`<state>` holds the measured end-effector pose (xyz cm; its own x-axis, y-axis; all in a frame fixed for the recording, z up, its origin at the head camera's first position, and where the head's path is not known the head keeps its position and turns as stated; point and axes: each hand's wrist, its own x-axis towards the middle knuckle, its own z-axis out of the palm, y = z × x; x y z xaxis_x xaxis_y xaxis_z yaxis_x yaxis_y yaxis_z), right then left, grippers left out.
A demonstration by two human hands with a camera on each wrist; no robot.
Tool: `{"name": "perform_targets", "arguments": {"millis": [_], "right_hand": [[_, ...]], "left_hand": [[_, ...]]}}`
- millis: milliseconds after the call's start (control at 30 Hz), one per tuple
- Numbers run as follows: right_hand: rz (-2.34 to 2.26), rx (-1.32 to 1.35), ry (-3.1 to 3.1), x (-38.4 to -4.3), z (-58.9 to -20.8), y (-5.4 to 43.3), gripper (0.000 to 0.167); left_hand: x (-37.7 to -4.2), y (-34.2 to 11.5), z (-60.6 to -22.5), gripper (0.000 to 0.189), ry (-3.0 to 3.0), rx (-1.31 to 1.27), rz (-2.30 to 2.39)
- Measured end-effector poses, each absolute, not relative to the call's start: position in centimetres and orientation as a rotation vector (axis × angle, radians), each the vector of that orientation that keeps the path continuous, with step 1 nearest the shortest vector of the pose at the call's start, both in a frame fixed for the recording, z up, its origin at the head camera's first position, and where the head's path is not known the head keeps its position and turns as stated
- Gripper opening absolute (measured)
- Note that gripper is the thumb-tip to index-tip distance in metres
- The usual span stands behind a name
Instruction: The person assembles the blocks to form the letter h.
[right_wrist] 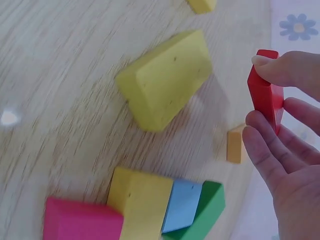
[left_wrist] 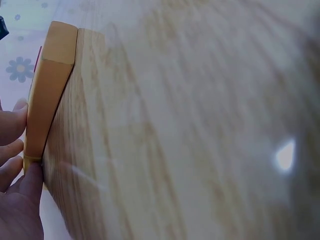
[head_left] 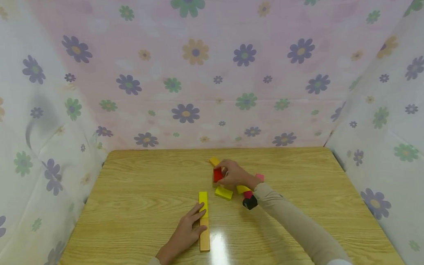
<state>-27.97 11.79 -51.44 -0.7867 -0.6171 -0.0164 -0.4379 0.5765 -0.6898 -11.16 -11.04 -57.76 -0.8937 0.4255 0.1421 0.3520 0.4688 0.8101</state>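
Observation:
In the head view a yellow block (head_left: 203, 198) and an orange block (head_left: 204, 240) lie end to end in a straight line on the table. My left hand (head_left: 183, 233) rests against their left side, its fingers stretched over the yellow block and the thumb at the orange one's edge. The left wrist view shows the orange block (left_wrist: 50, 95) close up with the fingertips touching it. My right hand (head_left: 233, 175) pinches a red block (right_wrist: 267, 95) between thumb and fingers, held above the table. Below it lies a loose yellow block (head_left: 224, 193).
Under the right wrist sits a cluster: a pink block (right_wrist: 82, 220), a yellow-orange block (right_wrist: 142, 200), a blue block (right_wrist: 182, 205) and a green block (right_wrist: 210, 212). A small orange block (head_left: 214, 161) lies farther back. Flowered cloth (head_left: 214, 66) walls the wooden table (head_left: 134, 187) behind and at both sides.

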Motion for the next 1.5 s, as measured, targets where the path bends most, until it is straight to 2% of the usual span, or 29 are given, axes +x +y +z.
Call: {"name": "perform_targets", "arguments": {"millis": [300,733,1500], "right_hand": [[-1.071,-0.991,2.514,-27.2,-51.3,10.7,0.049],[-1.077,-0.876,2.445,-26.1,-52.0,9.1,0.053],[-1.008,-0.842,2.420,-26.6,-53.6,7.1,0.048]], "left_hand": [[-11.1,-10.9,-57.9,0.051,2.635,0.728,1.425],[-11.2,-10.9,-57.8,0.051,2.604,0.687,1.415],[-11.2,-11.1,-57.6,0.049,2.596,0.657,1.408]]}}
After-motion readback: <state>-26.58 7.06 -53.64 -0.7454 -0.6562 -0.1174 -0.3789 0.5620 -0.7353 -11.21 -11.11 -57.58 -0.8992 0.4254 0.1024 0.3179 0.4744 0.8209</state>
